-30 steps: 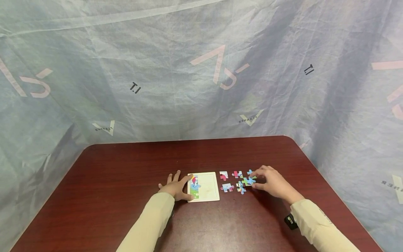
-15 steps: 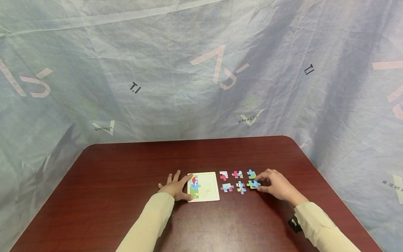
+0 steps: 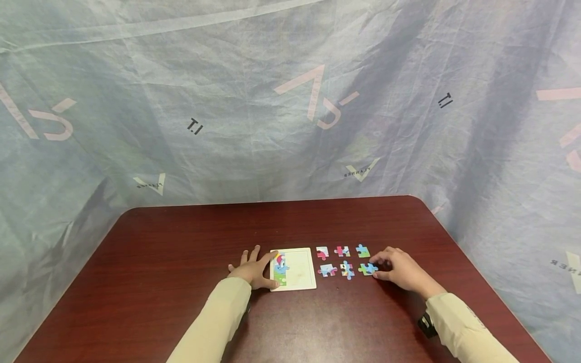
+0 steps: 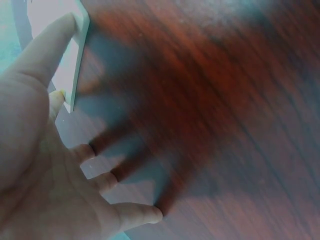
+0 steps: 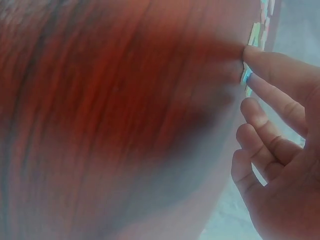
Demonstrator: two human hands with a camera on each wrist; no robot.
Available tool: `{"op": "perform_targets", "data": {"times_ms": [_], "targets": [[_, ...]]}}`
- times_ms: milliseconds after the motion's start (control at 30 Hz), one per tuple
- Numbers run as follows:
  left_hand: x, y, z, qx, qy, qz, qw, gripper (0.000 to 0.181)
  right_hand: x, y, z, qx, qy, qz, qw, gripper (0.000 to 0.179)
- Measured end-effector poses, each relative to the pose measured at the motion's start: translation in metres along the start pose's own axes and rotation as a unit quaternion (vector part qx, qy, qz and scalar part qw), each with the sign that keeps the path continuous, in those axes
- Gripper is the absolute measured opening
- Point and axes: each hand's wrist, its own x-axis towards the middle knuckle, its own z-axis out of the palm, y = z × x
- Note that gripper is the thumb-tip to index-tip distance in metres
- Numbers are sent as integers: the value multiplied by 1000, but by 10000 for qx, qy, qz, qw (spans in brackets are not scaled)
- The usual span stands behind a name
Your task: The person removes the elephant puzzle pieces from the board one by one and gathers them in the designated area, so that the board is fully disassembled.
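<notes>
A square white puzzle board (image 3: 301, 268) lies flat, its left strip filled with a blue cartoon figure over green. Spread wide, my left hand (image 3: 249, 272) presses the board's left edge with thumb and index finger; its other fingertips rest on the table, as the left wrist view (image 4: 60, 165) shows. To the right, my right hand (image 3: 401, 269) pinches a blue-and-green puzzle piece (image 3: 366, 269) at its right side with thumb and index finger. In the right wrist view this puzzle piece (image 5: 245, 75) shows edge-on at the fingertips, the other fingers loosely bent.
Several puzzle pieces stand in two rows right of the board: a pink-and-white piece (image 3: 322, 252), a red piece (image 3: 342, 251), a blue-green piece (image 3: 362, 250), a light-blue piece (image 3: 327, 270) and a multicoloured piece (image 3: 347, 270). A grey cloth (image 3: 254, 101) hangs behind the dark-red table (image 3: 190, 237).
My right hand has shifted right and toward me with the blue-and-green puzzle piece, from over its neighbours to the right end of the near row. My left hand has stayed put.
</notes>
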Motion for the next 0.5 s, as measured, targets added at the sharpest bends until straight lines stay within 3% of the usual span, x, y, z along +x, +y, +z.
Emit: {"op": "perform_targets", "data": {"times_ms": [233,500], "targets": [[0,0,-1,-18,-26,-9,10000,79,1,-2,1,37,187,-44,9998,22],[-1,0,0,-66,-32,-11,10000,79,8,-19,1,162,465,-159,9987,18]]}}
